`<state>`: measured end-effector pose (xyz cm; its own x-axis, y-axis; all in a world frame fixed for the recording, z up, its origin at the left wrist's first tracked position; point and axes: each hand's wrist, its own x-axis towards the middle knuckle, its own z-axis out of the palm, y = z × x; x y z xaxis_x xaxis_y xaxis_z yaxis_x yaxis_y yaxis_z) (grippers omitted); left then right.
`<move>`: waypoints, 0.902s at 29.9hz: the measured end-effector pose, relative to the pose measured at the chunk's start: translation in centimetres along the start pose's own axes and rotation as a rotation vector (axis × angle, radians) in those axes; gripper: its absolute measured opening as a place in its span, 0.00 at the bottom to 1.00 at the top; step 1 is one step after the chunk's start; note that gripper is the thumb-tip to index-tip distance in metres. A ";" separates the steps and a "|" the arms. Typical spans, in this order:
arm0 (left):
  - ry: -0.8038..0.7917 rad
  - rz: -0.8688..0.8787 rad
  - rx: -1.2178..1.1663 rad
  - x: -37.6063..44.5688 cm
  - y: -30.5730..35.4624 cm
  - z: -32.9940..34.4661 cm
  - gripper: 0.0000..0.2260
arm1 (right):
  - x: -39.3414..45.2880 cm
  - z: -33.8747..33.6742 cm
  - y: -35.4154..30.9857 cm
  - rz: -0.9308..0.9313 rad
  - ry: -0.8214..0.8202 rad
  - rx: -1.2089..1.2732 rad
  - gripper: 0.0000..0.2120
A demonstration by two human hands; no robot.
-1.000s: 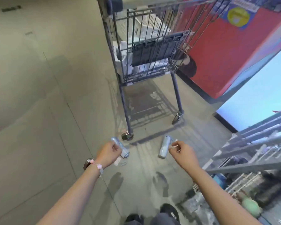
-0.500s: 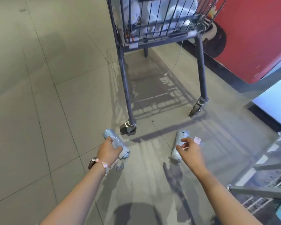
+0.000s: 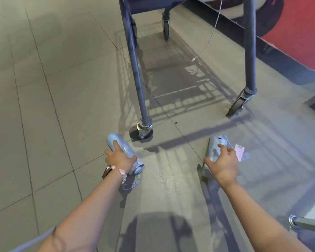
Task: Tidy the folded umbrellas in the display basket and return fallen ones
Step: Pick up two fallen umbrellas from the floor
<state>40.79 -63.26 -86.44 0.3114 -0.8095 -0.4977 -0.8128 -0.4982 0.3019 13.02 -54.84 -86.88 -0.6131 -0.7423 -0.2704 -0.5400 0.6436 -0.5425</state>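
- The left hand (image 3: 120,159) lies over a pale blue folded umbrella (image 3: 124,151) flat on the tiled floor (image 3: 53,106), fingers curling round it, forefinger stretched along the barrel, apparently to scoop it up.
- The right hand (image 3: 224,160) arches over a second folded umbrella (image 3: 214,147), fingers spread, not yet closed; its paper tag (image 3: 239,151) lies beside.
- Bare floor separates the two, giving room to lift.
- Beyond, a cart caster (image 3: 141,130) stands just beside the left umbrella's far end.
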 end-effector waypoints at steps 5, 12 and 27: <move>-0.003 -0.017 -0.077 1.2 0.0 1.8 0.45 | 0.5 1.5 1.4 0.048 -0.002 -0.007 0.39; -0.006 -0.082 -0.162 2.3 -0.1 3.4 0.45 | 1.0 2.8 2.2 0.095 -0.065 0.046 0.41; -0.016 -0.071 -0.293 1.4 -0.3 2.1 0.46 | 2.2 2.7 1.1 0.285 -0.097 0.097 0.43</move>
<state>40.41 -63.61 -88.90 0.3525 -0.7654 -0.5384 -0.6115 -0.6239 0.4867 12.68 -56.26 -90.19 -0.6713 -0.5520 -0.4946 -0.2941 0.8109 -0.5058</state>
